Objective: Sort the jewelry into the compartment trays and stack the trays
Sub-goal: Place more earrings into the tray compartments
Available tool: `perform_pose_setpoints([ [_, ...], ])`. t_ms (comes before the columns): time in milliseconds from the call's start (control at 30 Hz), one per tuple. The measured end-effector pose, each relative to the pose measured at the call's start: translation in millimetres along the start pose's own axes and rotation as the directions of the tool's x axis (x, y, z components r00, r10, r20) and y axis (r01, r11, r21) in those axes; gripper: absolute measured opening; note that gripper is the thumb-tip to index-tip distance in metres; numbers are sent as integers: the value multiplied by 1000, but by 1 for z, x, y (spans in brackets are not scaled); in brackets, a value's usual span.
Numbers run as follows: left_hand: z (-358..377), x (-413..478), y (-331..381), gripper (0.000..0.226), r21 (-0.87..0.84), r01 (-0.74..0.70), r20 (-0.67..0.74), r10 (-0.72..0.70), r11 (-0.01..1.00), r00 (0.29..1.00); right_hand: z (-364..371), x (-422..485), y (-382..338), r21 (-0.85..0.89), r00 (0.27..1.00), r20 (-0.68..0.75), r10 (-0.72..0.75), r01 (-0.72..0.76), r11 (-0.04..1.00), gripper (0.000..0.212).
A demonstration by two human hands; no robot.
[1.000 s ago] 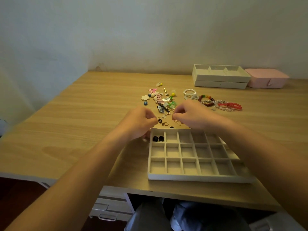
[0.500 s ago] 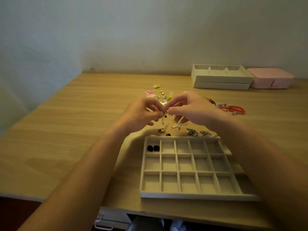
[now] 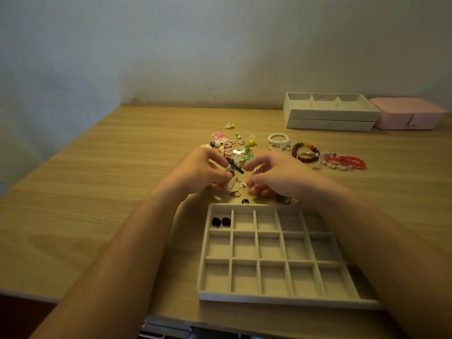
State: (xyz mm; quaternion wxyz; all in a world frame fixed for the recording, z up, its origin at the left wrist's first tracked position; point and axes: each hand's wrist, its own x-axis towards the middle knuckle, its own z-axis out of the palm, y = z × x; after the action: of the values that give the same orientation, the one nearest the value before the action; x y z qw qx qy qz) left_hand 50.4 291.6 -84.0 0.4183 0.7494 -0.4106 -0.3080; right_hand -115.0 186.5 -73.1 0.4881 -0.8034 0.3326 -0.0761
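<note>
A beige compartment tray (image 3: pixel 269 298) lies at the desk's front edge. Two black stud earrings (image 3: pixel 221 221) sit in its far-left back compartment; the other compartments I can see hold nothing. Just behind the tray, my left hand (image 3: pixel 203 172) pinches a small dark earring (image 3: pixel 230 170) between thumb and fingers. My right hand (image 3: pixel 276 178) is close beside it with curled fingers, and a small gold piece (image 3: pixel 254 169) shows at its fingertips. The loose jewelry pile (image 3: pixel 234 151) lies right behind both hands. My right forearm hides the tray's right side.
A pearl bracelet (image 3: pixel 277 139), a dark beaded bracelet (image 3: pixel 305 151) and red bracelets (image 3: pixel 347 162) lie right of the pile. Two stacked beige trays (image 3: pixel 330 113) and a pink box (image 3: pixel 406 113) stand at the back right, by the wall. A ring (image 3: pixel 235 193) lies near the tray.
My hands, which met fingertip to fingertip half a second ago, have drawn slightly apart, the left keeping the dark earring. The tray and the studs have not moved.
</note>
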Motion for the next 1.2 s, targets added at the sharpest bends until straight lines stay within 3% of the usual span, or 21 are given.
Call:
perform_pose_setpoints([
  [133, -9, -10, 8, 10, -92, -27, 4, 28, 995, 1000, 0, -2, -5, -49, 994, -64, -86, 83, 995, 21],
  [367, -12, -33, 22, 14, -220, -112, 5, 116, 969, 993, 0, -19, -22, 269, 988, -84, -131, 149, 952, 15],
  [600, -13, -52, 32, 17, -266, -158, -9, 162, 951, 987, 1, -37, -32, 350, 988, -83, -132, 153, 924, 22],
  [867, -6, -66, 32, 16, -328, -177, -100, 152, 928, 983, 5, -49, -35, 271, 980, -118, -160, 186, 944, 15],
  [1200, 12, -74, 21, 14, -367, -177, -165, 124, 913, 979, 6, -50, -30, -123, 968, -147, -205, 188, 974, 7],
])
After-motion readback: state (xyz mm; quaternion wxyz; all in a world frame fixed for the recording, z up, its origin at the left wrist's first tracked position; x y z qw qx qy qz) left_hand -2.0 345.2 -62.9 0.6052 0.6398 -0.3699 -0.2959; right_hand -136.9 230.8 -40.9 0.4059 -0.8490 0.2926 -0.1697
